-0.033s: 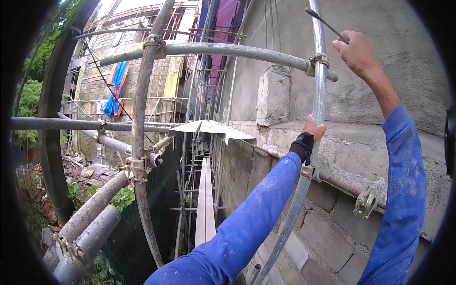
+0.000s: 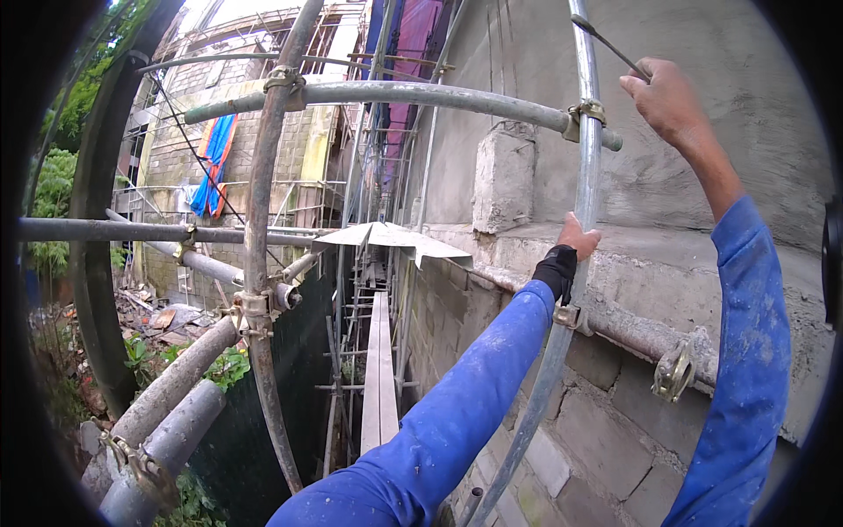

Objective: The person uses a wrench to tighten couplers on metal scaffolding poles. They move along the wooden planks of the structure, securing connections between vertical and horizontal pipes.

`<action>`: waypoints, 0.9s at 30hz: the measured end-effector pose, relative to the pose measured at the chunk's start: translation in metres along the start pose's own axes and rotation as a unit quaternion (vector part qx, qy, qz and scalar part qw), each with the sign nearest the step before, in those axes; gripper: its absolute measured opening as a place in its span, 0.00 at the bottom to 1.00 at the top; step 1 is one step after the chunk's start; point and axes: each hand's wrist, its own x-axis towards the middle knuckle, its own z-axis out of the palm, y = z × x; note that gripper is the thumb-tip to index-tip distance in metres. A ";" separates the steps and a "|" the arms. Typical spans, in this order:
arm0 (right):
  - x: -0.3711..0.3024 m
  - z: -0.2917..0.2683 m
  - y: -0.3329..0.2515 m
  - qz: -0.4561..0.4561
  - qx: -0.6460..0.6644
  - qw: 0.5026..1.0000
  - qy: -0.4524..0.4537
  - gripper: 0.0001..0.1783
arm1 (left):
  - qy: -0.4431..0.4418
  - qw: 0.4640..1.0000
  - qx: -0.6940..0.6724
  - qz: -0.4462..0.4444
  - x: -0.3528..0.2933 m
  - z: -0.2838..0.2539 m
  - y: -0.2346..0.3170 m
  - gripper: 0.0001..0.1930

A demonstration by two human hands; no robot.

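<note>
My left hand (image 2: 580,237), with a black band at the wrist, is closed round an upright metal scaffold pole (image 2: 589,189) just above a lower clamp (image 2: 569,316). Higher up, my right hand (image 2: 669,104) grips the end of a thin dark wrench (image 2: 610,46). Its far end overlaps the upper part of the same pole; whether they touch I cannot tell. Below that, another clamp (image 2: 590,111) joins the upright to a horizontal pipe (image 2: 439,95).
A rusty upright (image 2: 262,184) with couplers stands at left, beside thick pipes (image 2: 180,369). Narrow planks (image 2: 379,369) run along the gap below, under bent sheet metal (image 2: 386,235). At right rise a plastered wall (image 2: 702,158) and blockwork. An unattached-looking coupler (image 2: 674,373) hangs from a low pipe.
My right hand and the wrench have shifted very slightly right and down. My left hand keeps its hold on the pole.
</note>
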 end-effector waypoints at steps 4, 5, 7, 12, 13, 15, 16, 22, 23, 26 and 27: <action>-0.009 -0.034 0.012 0.019 -0.025 0.999 0.019 0.16 | 0.005 1.000 -0.004 0.011 0.002 0.001 -0.004 0.40; -0.013 -0.043 0.010 0.030 -0.032 0.999 0.008 0.16 | 0.002 1.000 -0.008 0.010 0.002 0.001 -0.005 0.39; -0.022 -0.048 0.006 0.039 -0.038 0.999 0.003 0.16 | 0.006 1.000 0.004 0.008 0.004 -0.001 -0.008 0.36; -0.029 -0.036 0.002 0.027 -0.059 0.998 0.016 0.17 | 0.012 0.999 0.007 0.029 0.006 0.007 -0.007 0.38; -0.028 -0.030 0.007 0.018 -0.076 0.997 0.009 0.18 | 0.005 1.000 0.007 0.021 0.001 0.011 0.001 0.37; -0.023 -0.011 0.009 -0.006 -0.094 0.996 -0.004 0.18 | 0.006 1.000 0.010 0.019 0.001 0.003 -0.002 0.36; -0.021 -0.007 0.004 -0.014 -0.102 0.995 -0.013 0.19 | 0.005 1.000 0.004 0.027 0.004 0.000 -0.006 0.36; -0.009 0.053 0.032 -0.073 -0.146 0.987 -0.011 0.21 | -0.065 0.996 -0.053 0.044 0.011 -0.014 -0.007 0.36; -0.007 0.055 0.026 -0.035 -0.187 0.981 -0.041 0.23 | -0.092 0.991 -0.076 0.053 0.018 -0.015 -0.004 0.35; 0.012 0.091 0.039 -0.025 -0.258 0.963 -0.072 0.19 | -0.074 0.986 -0.126 0.081 0.044 -0.030 0.004 0.34; 0.013 0.103 0.046 -0.029 -0.260 0.962 -0.073 0.18 | -0.053 0.985 -0.139 0.092 0.054 -0.035 0.007 0.34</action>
